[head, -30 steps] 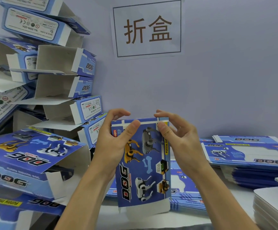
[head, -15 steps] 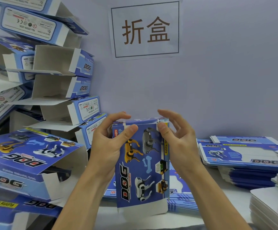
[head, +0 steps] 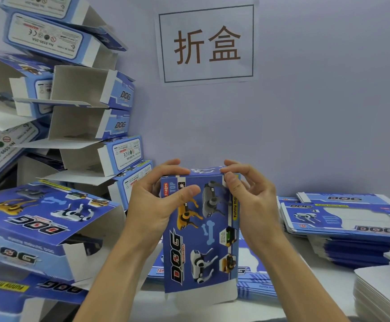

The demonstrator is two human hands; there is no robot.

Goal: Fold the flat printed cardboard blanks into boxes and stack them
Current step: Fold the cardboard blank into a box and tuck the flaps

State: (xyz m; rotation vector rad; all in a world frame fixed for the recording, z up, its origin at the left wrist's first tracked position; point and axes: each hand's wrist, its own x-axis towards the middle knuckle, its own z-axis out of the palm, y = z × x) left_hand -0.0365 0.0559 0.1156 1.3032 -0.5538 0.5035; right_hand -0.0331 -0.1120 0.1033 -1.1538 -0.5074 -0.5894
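Observation:
I hold a blue printed box (head: 198, 238) upright in front of me, its robot-dog face toward the camera and a white flap hanging at its lower end. My left hand (head: 156, 201) grips its upper left side, thumb across the front. My right hand (head: 250, 198) pinches the top right corner, fingers curled over the folded top flap. Folded boxes (head: 91, 94) are piled high at the left, open ends showing. Flat blanks (head: 343, 219) lie stacked at the right, and more blanks (head: 254, 282) lie under the held box.
A white sign (head: 206, 43) with two brown characters hangs on the pale wall behind. A stack of plain white cards (head: 380, 291) sits at the lower right. Large folded boxes (head: 33, 219) lean at the lower left.
The top flap has been folded down over the box's upper end. My right fingers have curled onto the top right corner, and my left thumb has slid further across the front.

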